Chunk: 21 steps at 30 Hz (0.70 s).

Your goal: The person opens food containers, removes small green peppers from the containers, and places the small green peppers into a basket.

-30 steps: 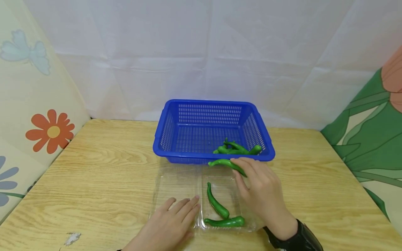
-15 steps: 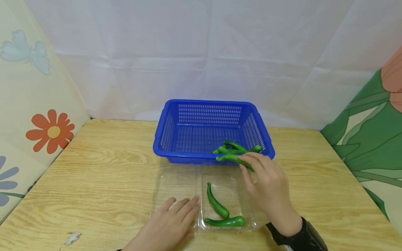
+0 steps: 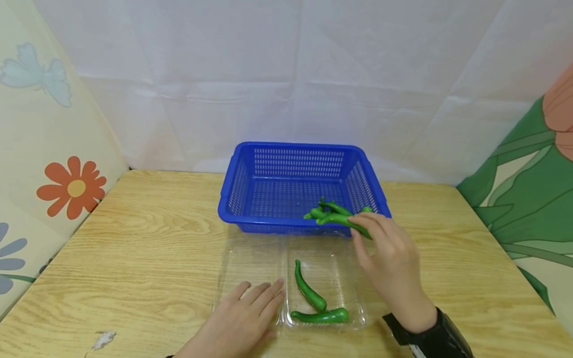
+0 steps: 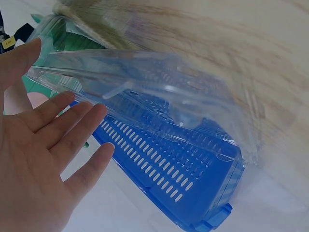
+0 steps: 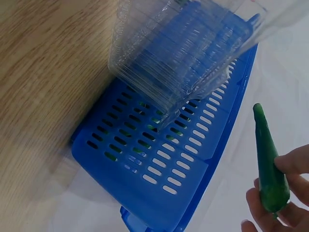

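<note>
My right hand [image 3: 390,261] pinches a green chili pepper [image 3: 338,220] between thumb and fingers, over the front rim of the blue basket [image 3: 264,221]. In the right wrist view, that pepper tapers away from the fingertips. My left hand [image 3: 245,318], fingers straight and spread, rests by the left half of the hinged clear plastic box [image 3: 250,261]. In the left wrist view, its fingers lie along the box wall. Two green chili peppers, an upright one [image 3: 309,288] and a sideways one [image 3: 320,316], lie in the box's right half.
Several more green chili peppers [image 3: 329,209] lie in the basket's front right corner. The basket stands on the wooden table [image 3: 156,238], just behind the clear box. A white sheet [image 3: 215,99] hangs at the back, with printed panels on both sides.
My right hand has moved right and slightly away from me with the chili pepper, from above the box to the basket's front rim. The left hand has stayed put.
</note>
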{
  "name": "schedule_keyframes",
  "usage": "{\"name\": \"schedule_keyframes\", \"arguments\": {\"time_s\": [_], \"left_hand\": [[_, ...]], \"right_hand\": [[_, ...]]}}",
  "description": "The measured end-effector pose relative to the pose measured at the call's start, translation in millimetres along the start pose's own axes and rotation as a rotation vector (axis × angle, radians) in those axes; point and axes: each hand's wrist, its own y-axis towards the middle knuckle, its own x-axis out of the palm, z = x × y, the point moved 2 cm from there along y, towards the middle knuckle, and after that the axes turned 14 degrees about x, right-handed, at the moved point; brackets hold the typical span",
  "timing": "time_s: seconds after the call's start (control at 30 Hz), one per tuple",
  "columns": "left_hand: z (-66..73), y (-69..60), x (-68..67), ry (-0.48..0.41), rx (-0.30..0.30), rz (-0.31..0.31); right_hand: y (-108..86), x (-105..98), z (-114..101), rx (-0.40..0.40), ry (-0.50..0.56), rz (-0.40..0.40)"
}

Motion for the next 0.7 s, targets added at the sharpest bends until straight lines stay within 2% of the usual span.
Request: {"name": "schedule_keyframes", "arguments": {"time_s": [0.4,0.7], "left_hand": [[0.2,-0.2,-0.1,0.001,0.002,-0.007],[0.1,-0.1,-0.5,0.001,0.004,-0.001]], "right_hand": [[-0.7,0.9,4.3,-0.001,-0.016,0.004],[-0.1,4.0,6.4,0.011,0.000,0.055]]}}
